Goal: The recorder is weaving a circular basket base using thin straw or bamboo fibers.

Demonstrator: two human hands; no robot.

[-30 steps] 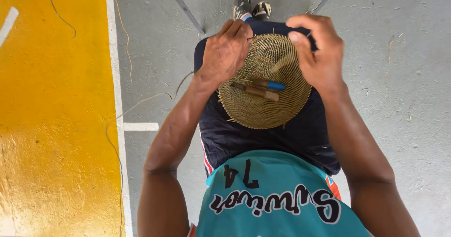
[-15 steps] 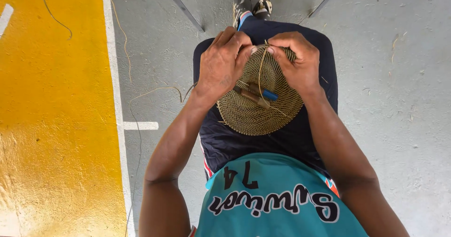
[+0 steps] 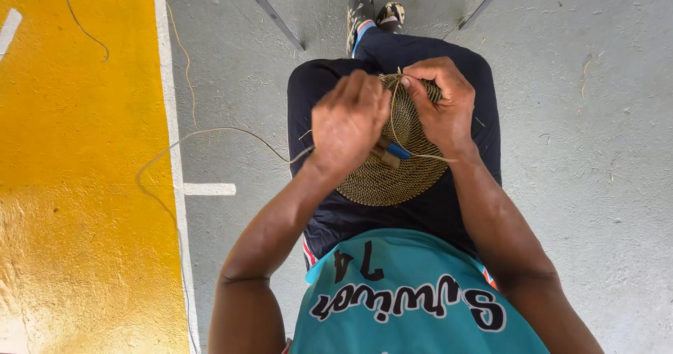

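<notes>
While the round woven mat [image 3: 392, 175] rests on our lap, our left hand [image 3: 348, 123] curls over its top edge, but we cannot tell what it grips. Our right hand [image 3: 440, 105] pinches a thin straw strand [image 3: 394, 119] at the far edge.

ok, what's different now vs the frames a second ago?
Both hands closed in toward the far rim of the woven disc. The left hand slid across its top and now covers it; the right hand came off the right edge and pinches a thin strand at the rim. The disc stays on the lap, the blue-handled tool still lying on it.
</notes>
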